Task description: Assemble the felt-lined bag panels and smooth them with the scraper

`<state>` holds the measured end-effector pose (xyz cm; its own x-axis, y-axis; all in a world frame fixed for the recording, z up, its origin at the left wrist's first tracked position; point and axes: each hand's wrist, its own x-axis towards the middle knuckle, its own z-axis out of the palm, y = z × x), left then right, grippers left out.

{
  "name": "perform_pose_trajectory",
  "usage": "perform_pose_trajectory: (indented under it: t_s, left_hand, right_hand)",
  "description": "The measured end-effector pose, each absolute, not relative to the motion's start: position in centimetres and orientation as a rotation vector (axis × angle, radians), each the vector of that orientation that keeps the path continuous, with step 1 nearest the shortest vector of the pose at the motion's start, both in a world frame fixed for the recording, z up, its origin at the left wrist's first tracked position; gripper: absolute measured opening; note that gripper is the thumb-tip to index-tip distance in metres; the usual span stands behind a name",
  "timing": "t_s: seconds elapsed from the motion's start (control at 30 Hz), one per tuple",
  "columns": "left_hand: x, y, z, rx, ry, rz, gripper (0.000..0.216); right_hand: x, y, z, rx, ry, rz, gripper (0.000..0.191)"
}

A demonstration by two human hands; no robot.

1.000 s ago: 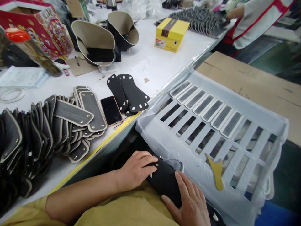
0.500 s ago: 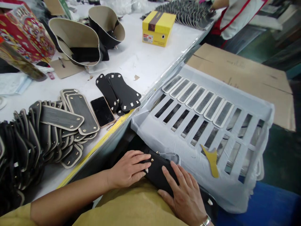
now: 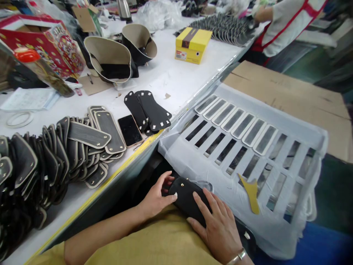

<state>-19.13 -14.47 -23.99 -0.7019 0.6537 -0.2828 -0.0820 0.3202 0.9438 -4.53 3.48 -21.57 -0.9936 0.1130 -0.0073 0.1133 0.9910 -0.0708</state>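
Note:
A black oblong panel with rounded ends and a small gold rivet lies across my lap. My left hand is closed at its left end, thumb on top by a small white patch and the other fingers curled at the edge, partly hidden. Flat on the panel rests my right hand, fingers stretched and spread. Under my right wrist another dark piece with a white tab shows. Beside the panel is a tray lined with whitish sheet, holding a row of grey strips with pale borders.
A yellow forked piece lies on the tray. On the table at left are piled bordered panels, a phone and black panels with white tabs. Farther back stand two open bags and a yellow box. Another person's arm is top right.
My left hand has gone from lying with fingers extended over the panel's end to curling around it, thumb on top. My right hand stays on the panel. The view has shifted slightly.

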Motion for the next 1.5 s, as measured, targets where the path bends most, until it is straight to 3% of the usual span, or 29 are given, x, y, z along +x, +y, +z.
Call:
perform_pose_trajectory:
  t_s: [0.1, 0.2, 0.27, 0.5, 0.7, 0.8, 0.97, 1.3, 1.5]
  left_hand:
    - [-18.8, -14.5, -23.3, 1.146, 2.268, 1.235, 0.059]
    - [-18.0, -13.6, -23.0, 1.93, 2.221, 0.967, 0.046]
    - [-17.6, -12.8, -22.8, 2.106, 2.2, 0.811, 0.046]
    - [-17.4, -11.8, -22.1, 2.164, 2.271, 0.561, 0.061]
    - [-19.0, -11.3, -21.5, 2.157, 2.133, 0.49, 0.049]
    - [-20.5, -10.0, -20.9, 2.19, 1.981, 0.427, 0.05]
    - [-21.5, -8.0, -20.6, 2.128, 1.794, 0.366, 0.056]
    - [-21.8, -8.3, -22.0, 2.044, 1.761, 0.63, 0.054]
    - [-20.5, -9.4, -20.2, 2.233, 1.814, 0.445, 0.055]
  right_hand:
    - [-4.5, 3.3, -21.1, 0.215, 3.087, -0.153, 0.058]
    - [-4.5, 3.1, -20.7, 0.281, 3.044, -0.207, 0.059]
    - [-4.3, 3.2, -20.6, 0.322, 3.028, -0.232, 0.06]
    - [-0.5, 5.6, -20.3, 0.22, 3.055, -0.102, 0.066]
    - [2.7, 7.4, -19.9, 0.178, 3.124, -0.045, 0.067]
    - [1.9, 6.7, -19.9, 0.158, 3.148, -0.107, 0.061]
    - [-0.6, 5.0, -20.4, 0.328, 3.085, -0.338, 0.078]
    - [-0.7, 5.0, -20.5, 0.392, 3.035, -0.427, 0.072]
    - [-1.4, 4.9, -21.0, 0.194, 3.406, -0.401, 0.064]
